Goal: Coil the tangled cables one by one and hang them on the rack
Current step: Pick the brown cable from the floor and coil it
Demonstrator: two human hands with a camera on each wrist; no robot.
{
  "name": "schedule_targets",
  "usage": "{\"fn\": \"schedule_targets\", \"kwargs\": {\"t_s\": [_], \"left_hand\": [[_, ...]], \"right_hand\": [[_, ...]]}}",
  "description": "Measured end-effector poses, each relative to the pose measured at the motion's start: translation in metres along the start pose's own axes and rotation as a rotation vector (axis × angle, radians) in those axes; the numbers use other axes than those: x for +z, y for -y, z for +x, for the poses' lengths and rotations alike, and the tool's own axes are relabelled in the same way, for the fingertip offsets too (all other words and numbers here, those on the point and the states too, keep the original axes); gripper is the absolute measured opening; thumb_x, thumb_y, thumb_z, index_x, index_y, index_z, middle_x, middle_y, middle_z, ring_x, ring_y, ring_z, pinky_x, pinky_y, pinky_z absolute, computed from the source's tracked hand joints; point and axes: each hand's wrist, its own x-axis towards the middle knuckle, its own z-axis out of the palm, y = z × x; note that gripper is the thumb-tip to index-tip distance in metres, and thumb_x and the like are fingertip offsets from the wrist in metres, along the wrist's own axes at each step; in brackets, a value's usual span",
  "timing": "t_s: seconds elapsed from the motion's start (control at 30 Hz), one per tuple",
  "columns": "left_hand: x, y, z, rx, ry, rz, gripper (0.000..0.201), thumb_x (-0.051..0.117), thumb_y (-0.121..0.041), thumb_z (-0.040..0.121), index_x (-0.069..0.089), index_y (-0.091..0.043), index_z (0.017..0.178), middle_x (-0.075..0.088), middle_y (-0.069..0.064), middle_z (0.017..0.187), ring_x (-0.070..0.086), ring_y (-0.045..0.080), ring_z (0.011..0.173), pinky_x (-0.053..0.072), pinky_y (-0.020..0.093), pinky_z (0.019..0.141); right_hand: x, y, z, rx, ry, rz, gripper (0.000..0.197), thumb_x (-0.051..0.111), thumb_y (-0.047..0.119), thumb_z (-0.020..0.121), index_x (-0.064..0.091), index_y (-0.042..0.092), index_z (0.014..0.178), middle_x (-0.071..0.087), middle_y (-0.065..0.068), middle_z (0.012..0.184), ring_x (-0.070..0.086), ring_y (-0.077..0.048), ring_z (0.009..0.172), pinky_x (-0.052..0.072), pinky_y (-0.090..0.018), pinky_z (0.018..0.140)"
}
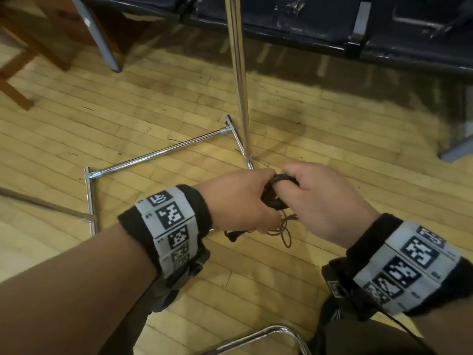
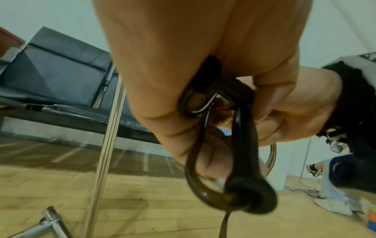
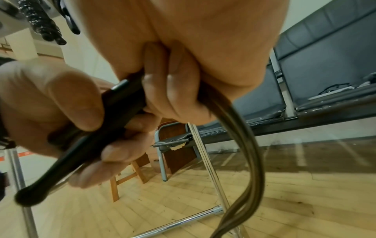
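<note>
I hold one black cable (image 1: 275, 193) in both hands above the wooden floor (image 1: 143, 98), close in front of the chrome rack (image 1: 236, 73). My left hand (image 1: 238, 203) is curled round a bundle of its loops, with a thick black plug end sticking out below the fist in the left wrist view, where a thin strand (image 2: 195, 145) bends round in a loop beside it. My right hand (image 1: 325, 201) is closed on the same cable (image 3: 122, 103); from the right wrist I see my fingers (image 3: 175, 90) wrapped over the black part while several brownish strands (image 3: 250, 145) hang down from under the palm. A few thin loops (image 1: 284, 231) dangle between my wrists, clear of the floor as far as I can tell.

The rack shows one upright pole rising out of the top of the head view and one low cross bar (image 1: 158, 155) joining two foot bars on the floor. My hands are just on the near side of the pole's foot. Open floor lies to the left of the rack base and to the right of my right hand. Beyond the pole a row of dark seats (image 1: 307, 26) closes off the far side, and one wooden chair (image 1: 30, 55) stands at the far left. One curved chrome tube (image 1: 268, 336) sits below, near the bottom edge of the head view. Each wrist carries one black band (image 1: 174, 226) with printed markers.
</note>
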Motion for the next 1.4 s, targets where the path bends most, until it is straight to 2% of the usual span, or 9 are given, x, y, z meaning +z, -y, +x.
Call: {"fn": "schedule_targets", "kwargs": {"t_s": [0.13, 0.3, 0.6, 0.73, 0.87, 1.03, 1.1, 1.23, 1.4], "left_hand": [[0.005, -0.001, -0.005, -0.041, 0.045, -0.121, 0.037, 0.073, -0.026, 0.087, 0.051, -0.029, 0.116, 0.075, 0.002, 0.073, 0.072, 0.012, 0.059, 0.059, 0.029, 0.054], [0.011, -0.005, -0.003, -0.032, -0.057, 0.118, 0.045, 0.075, -0.036, 0.087, 0.045, -0.028, 0.12, 0.065, -0.004, 0.087, 0.062, 0.011, 0.066, 0.045, 0.025, 0.051], [0.007, -0.008, -0.001, 0.011, 0.031, 0.06, 0.034, 0.075, -0.044, 0.09, 0.056, -0.029, 0.113, 0.076, 0.0, 0.085, 0.072, 0.011, 0.058, 0.065, 0.036, 0.058], [0.009, -0.006, 0.0, 0.009, -0.029, 0.179, 0.031, 0.07, -0.038, 0.093, 0.05, -0.027, 0.115, 0.067, -0.004, 0.09, 0.065, 0.012, 0.066, 0.05, 0.028, 0.054], [0.006, -0.001, -0.003, 0.083, 0.078, 0.28, 0.02, 0.064, -0.032, 0.097, 0.05, -0.034, 0.111, 0.063, -0.007, 0.087, 0.059, 0.008, 0.069, 0.044, 0.024, 0.059], [-0.005, -0.004, -0.004, 0.179, -0.003, -0.105, 0.02, 0.067, -0.038, 0.099, 0.056, -0.037, 0.115, 0.062, -0.01, 0.074, 0.056, 0.002, 0.055, 0.047, 0.02, 0.052], [-0.01, -0.006, 0.001, 0.155, -0.092, -0.277, 0.014, 0.064, -0.033, 0.102, 0.056, -0.031, 0.113, 0.055, -0.009, 0.07, 0.051, 0.009, 0.054, 0.045, 0.025, 0.05], [-0.011, -0.002, 0.013, -0.036, -0.266, 0.139, 0.015, 0.055, -0.034, 0.106, 0.054, -0.025, 0.118, 0.058, -0.005, 0.081, 0.053, 0.007, 0.062, 0.039, 0.02, 0.048], [0.003, -0.001, 0.016, -0.165, -0.095, 0.402, 0.023, 0.051, -0.024, 0.108, 0.054, -0.023, 0.13, 0.059, -0.005, 0.092, 0.056, 0.009, 0.075, 0.044, 0.021, 0.062]], "right_hand": [[-0.001, 0.002, 0.0, -0.006, 0.025, 0.035, 0.026, 0.052, 0.033, 0.096, 0.061, 0.02, 0.075, 0.064, -0.001, 0.067, 0.057, -0.016, 0.063, 0.047, -0.04, 0.052], [-0.012, -0.005, 0.001, -0.022, 0.092, 0.064, 0.025, 0.058, 0.038, 0.097, 0.066, 0.024, 0.077, 0.067, 0.003, 0.07, 0.053, -0.01, 0.051, 0.041, -0.025, 0.045], [-0.004, -0.005, 0.001, -0.013, 0.042, -0.024, 0.024, 0.049, 0.036, 0.097, 0.06, 0.026, 0.078, 0.063, 0.003, 0.066, 0.056, -0.012, 0.059, 0.044, -0.031, 0.049], [-0.009, -0.006, 0.002, -0.026, 0.073, -0.05, 0.025, 0.052, 0.04, 0.094, 0.062, 0.024, 0.077, 0.063, 0.002, 0.067, 0.053, -0.011, 0.055, 0.045, -0.034, 0.05], [-0.04, -0.016, 0.0, -0.084, 0.103, -0.086, 0.02, 0.064, 0.06, 0.079, 0.067, 0.041, 0.083, 0.065, 0.018, 0.066, 0.056, -0.002, 0.056, 0.046, -0.017, 0.051], [-0.047, -0.029, 0.003, -0.027, 0.099, 0.156, 0.048, 0.057, 0.072, 0.072, 0.073, 0.029, 0.087, 0.06, 0.0, 0.062, 0.051, -0.019, 0.057, 0.05, -0.043, 0.063], [-0.036, -0.03, 0.005, 0.038, 0.113, 0.127, 0.042, 0.053, 0.067, 0.087, 0.071, 0.029, 0.09, 0.055, 0.002, 0.062, 0.051, -0.015, 0.057, 0.051, -0.045, 0.066], [-0.027, -0.023, 0.004, -0.048, 0.155, -0.258, 0.017, 0.049, 0.05, 0.1, 0.06, 0.038, 0.095, 0.062, 0.009, 0.076, 0.057, -0.007, 0.065, 0.045, -0.027, 0.056], [-0.036, -0.007, -0.007, -0.21, 0.108, -0.247, 0.013, 0.052, 0.046, 0.093, 0.063, 0.04, 0.09, 0.064, 0.021, 0.079, 0.06, -0.003, 0.065, 0.05, -0.02, 0.053]]}}
